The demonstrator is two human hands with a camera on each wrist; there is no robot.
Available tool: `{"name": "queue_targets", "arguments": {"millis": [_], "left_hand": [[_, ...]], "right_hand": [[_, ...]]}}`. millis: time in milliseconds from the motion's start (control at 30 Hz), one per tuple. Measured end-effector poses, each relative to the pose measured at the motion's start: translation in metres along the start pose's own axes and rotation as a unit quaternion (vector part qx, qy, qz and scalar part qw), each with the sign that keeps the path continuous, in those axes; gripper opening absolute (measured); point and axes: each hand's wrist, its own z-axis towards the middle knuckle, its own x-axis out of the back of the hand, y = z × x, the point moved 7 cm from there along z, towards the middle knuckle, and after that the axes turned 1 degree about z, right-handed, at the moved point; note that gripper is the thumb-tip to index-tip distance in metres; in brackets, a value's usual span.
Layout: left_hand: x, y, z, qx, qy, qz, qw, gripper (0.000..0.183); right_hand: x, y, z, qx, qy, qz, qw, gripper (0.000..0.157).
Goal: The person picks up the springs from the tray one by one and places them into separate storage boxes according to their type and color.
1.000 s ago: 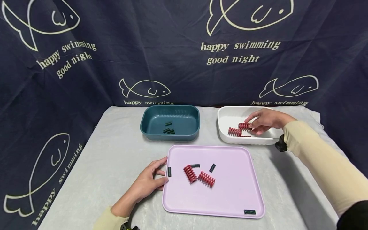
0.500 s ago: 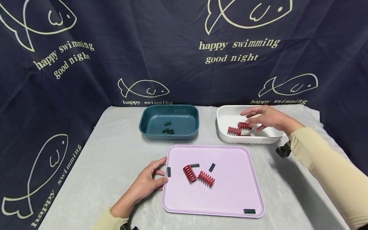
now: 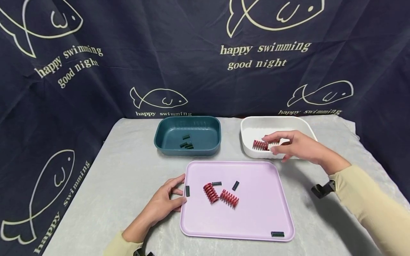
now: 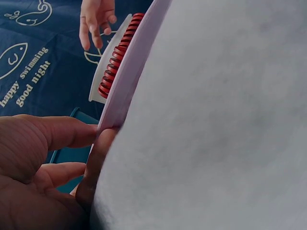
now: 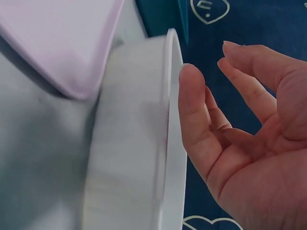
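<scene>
My left hand grips the left rim of the lilac tray; the left wrist view shows the thumb and fingers pinching that edge. On the tray lie two red coil springs and several small dark green springs. Above the near side of the white bin is my right hand, its fingers spread and holding nothing. Red springs lie inside that bin, partly hidden behind the hand. In the right wrist view, the fingers overlap the bin's rim.
A teal bin stands at the back left of the tray with several small dark green springs in it. The pale cloth-covered table meets a dark blue curtain printed with fish and lettering.
My right hand has let go of a red spring in the white bin, opened, and drawn back toward the bin's near side. The left hand stays on the tray's rim.
</scene>
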Motion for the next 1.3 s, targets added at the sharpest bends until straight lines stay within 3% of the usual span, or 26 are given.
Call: {"name": "queue_targets", "arguments": {"millis": [200, 800, 1300], "left_hand": [[0.0, -0.001, 0.0, 0.0, 0.001, 0.001, 1.0, 0.075], [0.0, -0.002, 0.001, 0.003, 0.003, 0.008, 1.0, 0.074], [0.0, -0.002, 0.001, 0.007, 0.004, 0.008, 0.9999, 0.074]], "right_hand": [[-0.015, 0.003, -0.017, 0.017, -0.014, 0.017, 1.0, 0.04], [-0.035, 0.046, -0.054, -0.001, -0.053, 0.068, 0.996, 0.046], [-0.049, 0.07, -0.078, -0.015, -0.052, 0.118, 0.992, 0.045]]}}
